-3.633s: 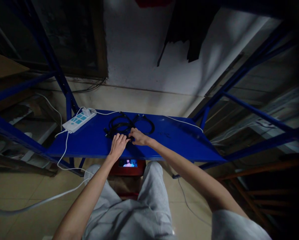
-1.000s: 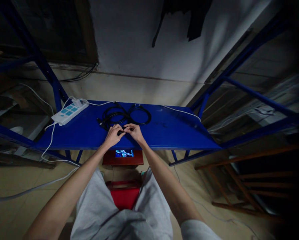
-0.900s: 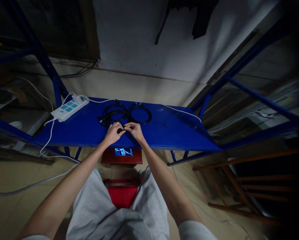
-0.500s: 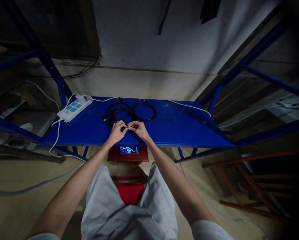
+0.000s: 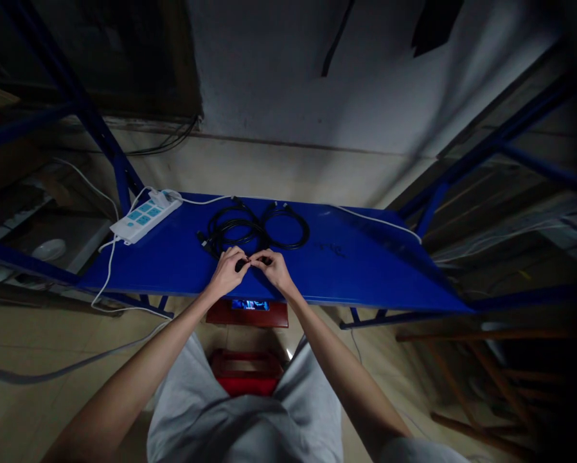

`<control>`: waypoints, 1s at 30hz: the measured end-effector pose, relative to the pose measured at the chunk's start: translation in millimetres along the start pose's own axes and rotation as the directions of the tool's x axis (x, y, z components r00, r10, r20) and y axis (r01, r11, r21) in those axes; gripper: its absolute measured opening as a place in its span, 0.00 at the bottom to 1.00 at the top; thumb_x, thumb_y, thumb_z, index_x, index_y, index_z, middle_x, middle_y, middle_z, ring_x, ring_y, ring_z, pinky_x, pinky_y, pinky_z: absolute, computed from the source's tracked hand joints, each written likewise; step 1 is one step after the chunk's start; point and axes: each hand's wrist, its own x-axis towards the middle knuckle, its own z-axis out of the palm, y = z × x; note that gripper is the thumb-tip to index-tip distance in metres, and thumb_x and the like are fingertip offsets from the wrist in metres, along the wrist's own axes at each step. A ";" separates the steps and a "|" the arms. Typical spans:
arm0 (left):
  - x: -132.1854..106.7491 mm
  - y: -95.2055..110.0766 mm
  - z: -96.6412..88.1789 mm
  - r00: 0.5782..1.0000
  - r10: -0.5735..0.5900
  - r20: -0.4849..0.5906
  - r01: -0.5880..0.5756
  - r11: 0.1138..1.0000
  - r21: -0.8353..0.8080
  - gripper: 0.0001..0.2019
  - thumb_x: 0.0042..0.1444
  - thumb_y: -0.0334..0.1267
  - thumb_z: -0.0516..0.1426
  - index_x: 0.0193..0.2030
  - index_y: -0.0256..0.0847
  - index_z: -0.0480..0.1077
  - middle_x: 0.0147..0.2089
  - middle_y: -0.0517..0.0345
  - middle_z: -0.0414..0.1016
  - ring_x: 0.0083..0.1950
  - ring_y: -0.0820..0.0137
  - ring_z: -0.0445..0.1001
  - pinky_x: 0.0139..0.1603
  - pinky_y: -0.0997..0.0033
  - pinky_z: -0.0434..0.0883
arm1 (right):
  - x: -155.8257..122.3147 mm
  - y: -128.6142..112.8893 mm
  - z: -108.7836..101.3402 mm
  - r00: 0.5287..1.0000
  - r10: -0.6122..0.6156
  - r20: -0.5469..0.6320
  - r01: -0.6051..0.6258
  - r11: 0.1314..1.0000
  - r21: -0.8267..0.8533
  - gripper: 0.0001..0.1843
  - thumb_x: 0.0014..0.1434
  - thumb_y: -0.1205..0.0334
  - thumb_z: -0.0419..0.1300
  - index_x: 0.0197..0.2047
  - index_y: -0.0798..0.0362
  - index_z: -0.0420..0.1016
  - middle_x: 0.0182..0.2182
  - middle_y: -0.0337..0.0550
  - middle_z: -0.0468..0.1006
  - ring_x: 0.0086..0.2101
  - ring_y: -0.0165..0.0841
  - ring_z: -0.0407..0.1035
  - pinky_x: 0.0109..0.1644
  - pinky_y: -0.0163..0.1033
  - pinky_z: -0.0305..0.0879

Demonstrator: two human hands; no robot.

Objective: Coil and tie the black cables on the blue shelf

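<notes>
Both hands meet over the front part of a blue table [image 5: 360,273], just in front of looped black cables [image 5: 288,247]. My left hand [image 5: 227,270] is closed in a pinch, thumb and finger pressed together. Against its fingertips, my right hand [image 5: 275,270] pinches too. Whatever small thing lies between them is too tiny and dark to name. The cables form two coils side by side, with dark plug ends at the back and a connector with a pale tip [image 5: 203,240] at the left. My fingers hide the coils' front edge.
A white power strip [image 5: 137,226] with blue sockets lies at the table's left end. White cord [image 5: 375,222] runs along the back edge. Below the front edge, a lit screen [image 5: 250,305] rests on a reddish-brown surface [image 5: 221,315]. Blue frame posts [image 5: 428,209] flank the table.
The view has shifted slightly, so the table appears lower. My hands stay fingertip to fingertip at the same spot by the cables, with little visible movement.
</notes>
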 end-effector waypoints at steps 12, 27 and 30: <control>-0.8 -9.1 2.0 0.998 0.024 -0.052 -0.029 0.995 -0.094 0.08 0.62 0.32 0.59 0.31 0.41 0.69 0.38 0.55 0.73 0.44 0.63 0.71 0.49 0.61 0.67 | 4.0 7.0 15.6 0.999 -0.004 -0.042 0.007 0.998 0.063 0.13 0.54 0.51 0.69 0.32 0.54 0.79 0.30 0.43 0.79 0.31 0.34 0.70 0.38 0.38 0.63; -0.1 -10.5 0.4 0.994 -0.005 -0.109 -0.016 0.982 -0.191 0.07 0.61 0.32 0.59 0.31 0.41 0.72 0.36 0.57 0.73 0.42 0.65 0.72 0.45 0.64 0.68 | 0.7 6.6 14.2 0.999 -0.035 -0.031 0.037 0.998 0.053 0.13 0.51 0.51 0.72 0.29 0.52 0.83 0.29 0.44 0.81 0.30 0.34 0.69 0.38 0.39 0.63; -0.6 -10.0 1.0 0.994 0.002 -0.106 -0.020 0.984 -0.175 0.07 0.62 0.32 0.59 0.31 0.41 0.72 0.37 0.56 0.73 0.43 0.65 0.72 0.46 0.64 0.68 | -0.1 1.6 13.6 0.999 -0.019 -0.031 0.020 0.998 0.056 0.15 0.51 0.49 0.72 0.29 0.53 0.82 0.27 0.43 0.80 0.27 0.32 0.66 0.35 0.38 0.62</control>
